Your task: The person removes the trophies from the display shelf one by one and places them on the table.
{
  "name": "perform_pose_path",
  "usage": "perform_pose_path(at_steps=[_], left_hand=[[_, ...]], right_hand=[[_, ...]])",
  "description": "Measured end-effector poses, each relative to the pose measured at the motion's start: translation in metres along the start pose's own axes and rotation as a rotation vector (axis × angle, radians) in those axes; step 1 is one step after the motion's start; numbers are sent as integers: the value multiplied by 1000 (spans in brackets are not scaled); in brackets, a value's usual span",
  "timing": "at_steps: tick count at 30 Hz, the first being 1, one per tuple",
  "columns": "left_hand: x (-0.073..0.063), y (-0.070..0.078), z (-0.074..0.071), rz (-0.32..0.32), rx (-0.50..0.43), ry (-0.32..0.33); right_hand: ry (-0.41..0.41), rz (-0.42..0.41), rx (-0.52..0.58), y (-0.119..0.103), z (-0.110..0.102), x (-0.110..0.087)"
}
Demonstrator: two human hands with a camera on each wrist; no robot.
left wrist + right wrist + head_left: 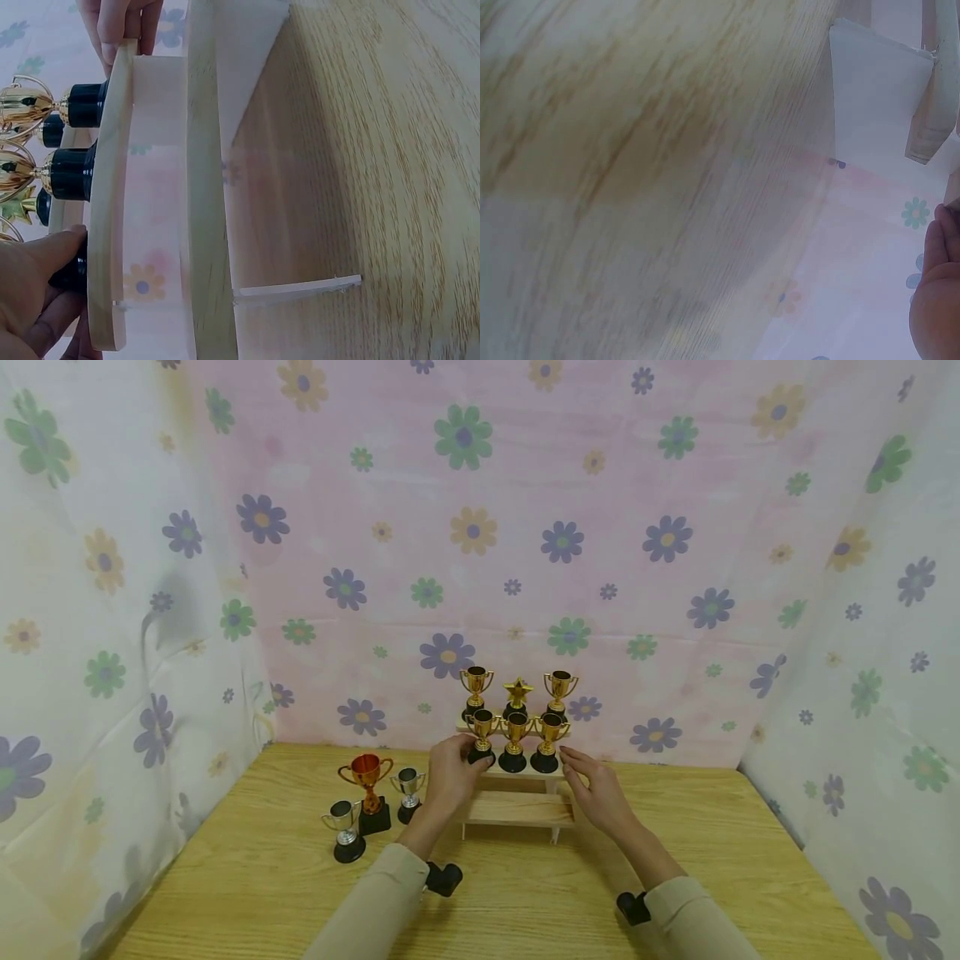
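Note:
My left hand (pixel 450 770) pinches the black base of the left gold trophy cup (pixel 484 724) on the middle step of a small wooden tiered stand (pixel 519 808). In the left wrist view the thumb lies on that base (pixel 71 274), with fingers beside the step's end. Two more gold cups, a middle one (pixel 515 731) and a right one (pixel 550 731), stand upright in the same row. My right hand (pixel 597 789) touches the right end of that step with its fingertips, fingers fairly straight. A gold star trophy (pixel 518 692) stands on the top step between two gold cups.
On the table (pixel 247 868), left of the stand, are an orange-bronze cup (pixel 367 777) and two silver cups, one in front (pixel 343 822) and one behind (pixel 408 785). The stand's lowest step holds nothing. Flower-patterned cloth (pixel 517 527) encloses the back and sides.

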State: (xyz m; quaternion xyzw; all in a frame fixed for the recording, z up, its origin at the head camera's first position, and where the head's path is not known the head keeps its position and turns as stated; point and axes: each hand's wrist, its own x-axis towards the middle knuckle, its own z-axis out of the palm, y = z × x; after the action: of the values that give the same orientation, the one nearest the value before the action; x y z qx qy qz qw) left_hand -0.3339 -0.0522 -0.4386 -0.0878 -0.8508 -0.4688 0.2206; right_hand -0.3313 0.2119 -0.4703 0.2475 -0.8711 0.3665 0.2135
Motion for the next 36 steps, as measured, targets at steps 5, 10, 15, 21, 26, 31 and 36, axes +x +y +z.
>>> perform_pose_path(at_steps=[5,10,15,21,26,31,36], left_hand=[[-2,0,-2,5,17,-4],[-1,4,-6,-2,35,1],[0,8,-11,-1,36,8],[-1,8,-16,-9,46,8],[-7,6,-19,-39,56,-7],[-10,4,-22,-59,63,-13],[-12,3,-24,-59,63,-18]], right_hand=[[3,-4,1,0,2,-1],[0,-6,9,0,2,0],[-2,-1,18,0,1,1],[-1,-1,3,3,2,1],[0,1,7,4,2,1],[-1,1,16,3,2,1],[1,3,20,1,1,1]])
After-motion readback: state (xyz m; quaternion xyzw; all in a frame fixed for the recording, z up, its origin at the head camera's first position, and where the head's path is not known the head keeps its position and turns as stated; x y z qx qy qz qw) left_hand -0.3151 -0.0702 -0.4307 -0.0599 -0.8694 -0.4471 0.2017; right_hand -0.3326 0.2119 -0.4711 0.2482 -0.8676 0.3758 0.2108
